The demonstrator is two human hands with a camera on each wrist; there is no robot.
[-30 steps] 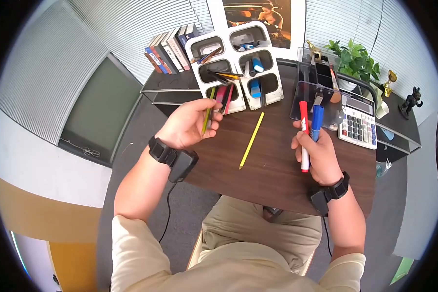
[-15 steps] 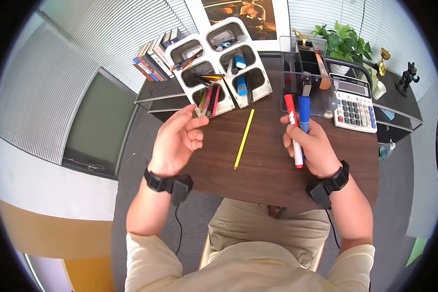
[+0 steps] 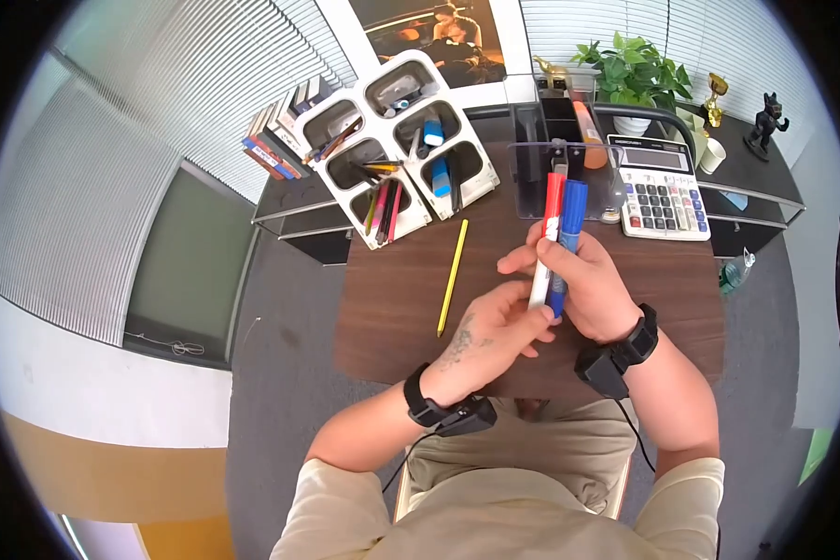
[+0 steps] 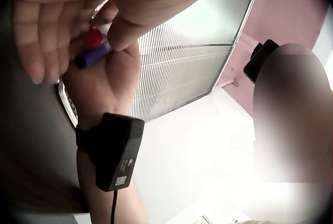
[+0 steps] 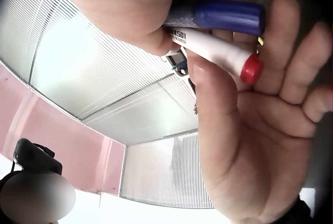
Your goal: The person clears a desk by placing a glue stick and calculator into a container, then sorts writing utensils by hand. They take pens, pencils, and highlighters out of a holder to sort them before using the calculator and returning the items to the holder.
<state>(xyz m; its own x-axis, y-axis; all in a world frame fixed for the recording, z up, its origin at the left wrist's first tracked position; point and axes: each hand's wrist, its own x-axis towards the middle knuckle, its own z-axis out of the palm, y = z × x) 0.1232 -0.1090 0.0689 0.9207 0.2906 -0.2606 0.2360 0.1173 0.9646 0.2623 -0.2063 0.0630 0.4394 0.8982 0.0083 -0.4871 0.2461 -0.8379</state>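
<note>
We judge the weak point to be the hold on two smooth barrels at once: the right hand [image 3: 595,285] has its grip clamped on a red-capped, white-barrelled marker [image 3: 552,220] and a blue marker [image 3: 571,217], side by side and tilted above the dark brown wooden bench [image 3: 383,308]. If the thumb eased, one could slide against the other and drop. The left hand [image 3: 492,341] has its grip apart, fingers loosely extended around the lower ends; a careless nudge there might skew the pair. A dropped marker could roll into the slim yellow pencil-like stick [image 3: 453,278] lying on the bench, or off the near edge.

We cannot tell whether the left thumb touches either barrel. The right fingers are largely hidden behind the markers, the left wrist view shows mainly their ends, and the right thumb partly covers the white barrel's print.
</note>
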